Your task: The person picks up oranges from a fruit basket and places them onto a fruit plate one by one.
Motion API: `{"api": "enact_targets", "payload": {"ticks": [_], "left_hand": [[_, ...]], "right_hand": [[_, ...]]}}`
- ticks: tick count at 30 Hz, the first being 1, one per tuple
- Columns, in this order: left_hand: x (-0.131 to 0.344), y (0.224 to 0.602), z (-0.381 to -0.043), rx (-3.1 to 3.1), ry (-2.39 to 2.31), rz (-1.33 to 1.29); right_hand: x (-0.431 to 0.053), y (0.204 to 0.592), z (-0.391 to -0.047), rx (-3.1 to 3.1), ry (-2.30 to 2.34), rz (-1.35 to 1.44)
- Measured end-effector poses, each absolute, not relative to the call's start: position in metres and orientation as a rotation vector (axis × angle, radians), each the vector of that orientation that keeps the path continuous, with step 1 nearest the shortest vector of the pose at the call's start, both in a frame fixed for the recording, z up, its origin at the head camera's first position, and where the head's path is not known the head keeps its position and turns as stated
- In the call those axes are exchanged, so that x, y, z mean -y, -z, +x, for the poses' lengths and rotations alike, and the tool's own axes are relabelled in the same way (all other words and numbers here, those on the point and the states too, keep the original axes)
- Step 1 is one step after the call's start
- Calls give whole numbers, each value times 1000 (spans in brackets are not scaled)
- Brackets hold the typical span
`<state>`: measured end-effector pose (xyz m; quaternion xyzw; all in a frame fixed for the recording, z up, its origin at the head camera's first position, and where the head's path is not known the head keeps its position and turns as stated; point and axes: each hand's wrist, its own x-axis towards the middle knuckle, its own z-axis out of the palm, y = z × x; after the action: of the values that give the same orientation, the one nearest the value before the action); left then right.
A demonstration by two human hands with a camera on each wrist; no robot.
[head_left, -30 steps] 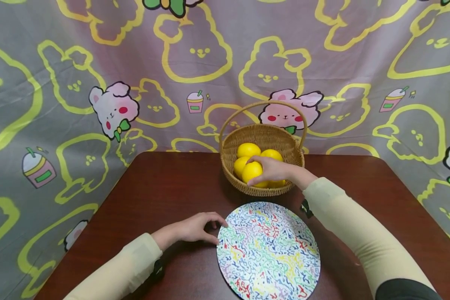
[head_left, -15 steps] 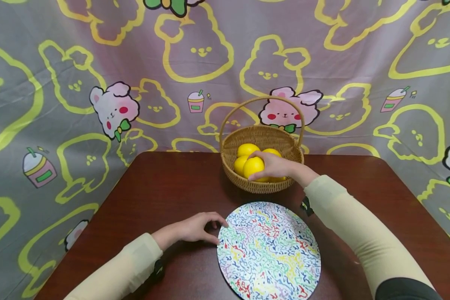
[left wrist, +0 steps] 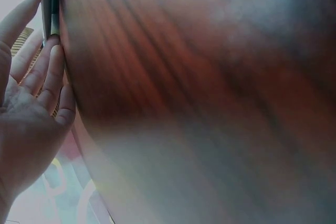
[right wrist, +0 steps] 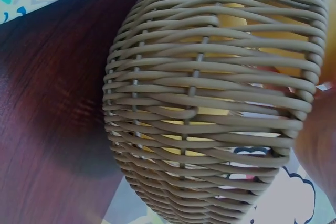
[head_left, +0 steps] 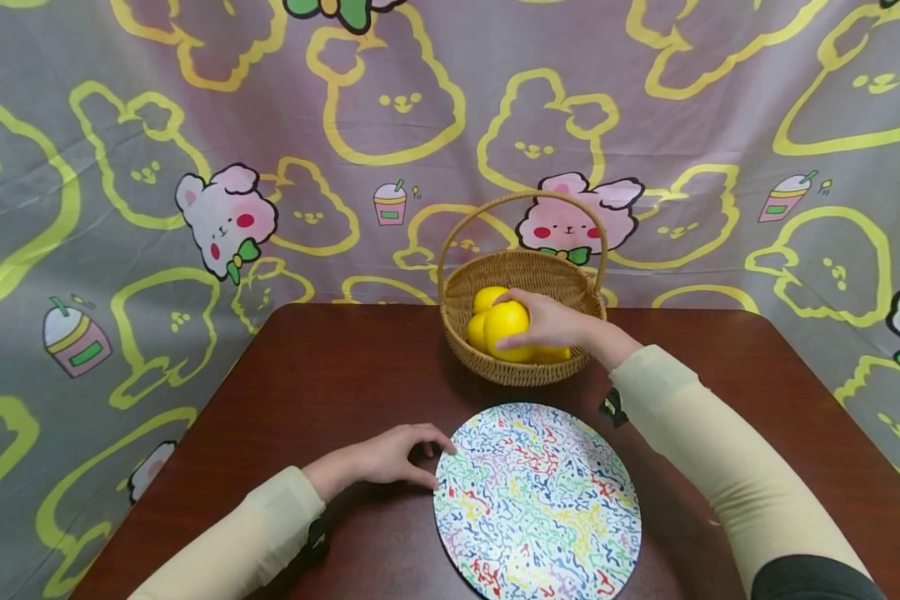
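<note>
In the head view my right hand (head_left: 543, 323) reaches into a wicker basket (head_left: 521, 372) and grips a yellow lemon (head_left: 506, 323), thumb in front and fingers behind. Other lemons (head_left: 491, 298) lie around it inside the basket, partly hidden by the hand. My left hand (head_left: 386, 454) stays at the left rim of a round board (head_left: 540, 500) patterned with coloured squiggles, thumb and fingertips right at its edge. The left wrist view shows that hand (left wrist: 31, 87) with fingers fairly straight beside the board's edge. Basket weave (right wrist: 210, 87) fills most of the right wrist view.
Everything stands on a dark reddish-brown table (head_left: 330, 367). The basket's tall arched handle (head_left: 525, 195) rises above the right hand. A patterned cloth (head_left: 420, 100) hangs behind the table and along its sides.
My right hand has lifted the lemon slightly up from among the others. The basket has tipped back a little and its handle stands higher. The left hand and board have stayed put.
</note>
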<state>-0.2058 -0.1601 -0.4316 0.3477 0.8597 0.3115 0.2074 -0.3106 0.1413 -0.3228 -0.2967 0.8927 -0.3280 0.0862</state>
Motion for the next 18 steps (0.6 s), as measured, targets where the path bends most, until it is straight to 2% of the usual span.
{"api": "enact_targets", "payload": {"ticks": [18], "left_hand": [[160,429,-204,-2386,-876,969]], "right_hand": [[-153,303,-303,-2685,1077,-914]]}}
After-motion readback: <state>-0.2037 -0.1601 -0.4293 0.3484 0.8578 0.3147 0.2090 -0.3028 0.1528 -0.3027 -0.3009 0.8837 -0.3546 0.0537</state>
